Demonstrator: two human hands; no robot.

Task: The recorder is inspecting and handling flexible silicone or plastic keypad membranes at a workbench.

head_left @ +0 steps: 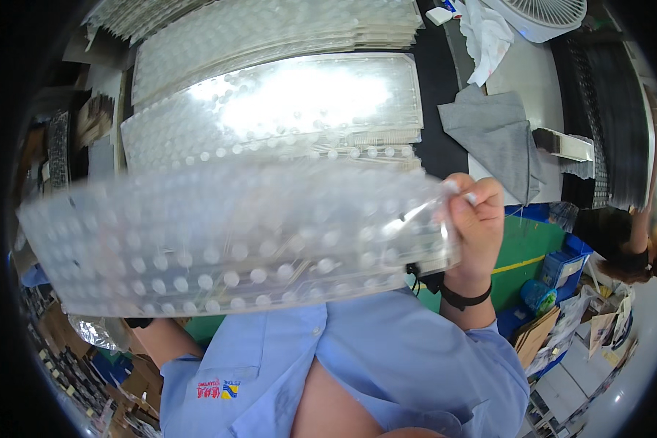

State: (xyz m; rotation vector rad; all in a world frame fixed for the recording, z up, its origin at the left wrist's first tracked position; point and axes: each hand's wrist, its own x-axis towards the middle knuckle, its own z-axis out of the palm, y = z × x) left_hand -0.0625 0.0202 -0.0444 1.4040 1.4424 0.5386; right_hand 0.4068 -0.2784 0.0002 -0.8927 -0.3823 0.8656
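A see-through keyboard membrane sheet [263,248] with rows of whitish round dots is held up in front of my chest, slightly blurred by motion. My right hand [478,212] pinches its right end between thumb and fingers. My left forearm [164,337] rises toward the sheet's left part, but the left hand is hidden behind it, so its grip cannot be made out. Just beyond the sheet lies a stack of similar membrane sheets [285,102], with bright glare on the top one.
Farther back stands another stack of membranes [270,40]. To the right are a grey cloth [489,131], a crumpled white tissue [485,40] and a white fan [544,14]. Another person [628,241] is at the right edge. Blue bins [562,266] stand on the green floor.
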